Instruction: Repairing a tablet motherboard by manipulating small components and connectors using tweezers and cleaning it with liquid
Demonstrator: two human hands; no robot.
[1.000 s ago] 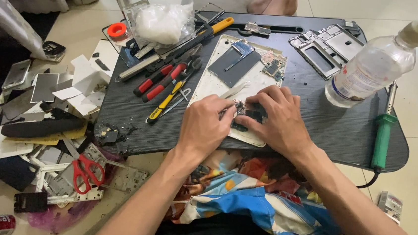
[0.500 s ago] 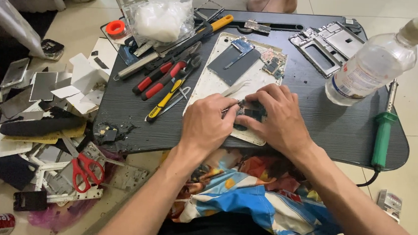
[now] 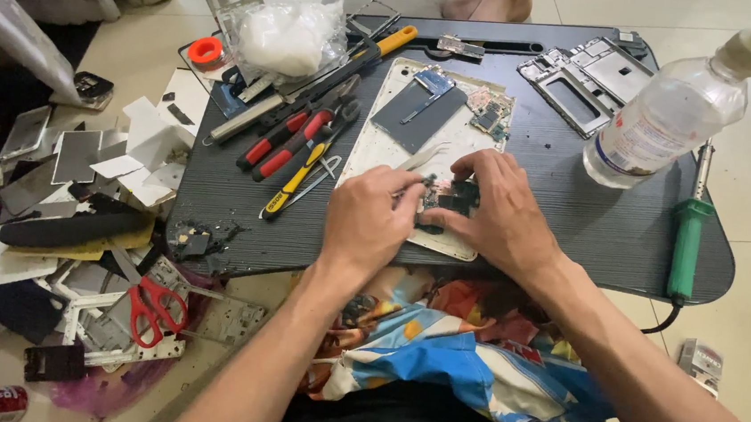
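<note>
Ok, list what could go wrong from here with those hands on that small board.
1. Both the left hand and the right hand press on the small dark circuit part at the near edge of the white mat; a slip could send it off the table.
2. The plastic bottle stands close by the right forearm; a nudge might tip it towards the open phone frames.

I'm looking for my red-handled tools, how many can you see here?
3: two red-handled screwdrivers side by side on the black tray, and red-handled scissors on the floor, left. Clutter may hide others.
</note>
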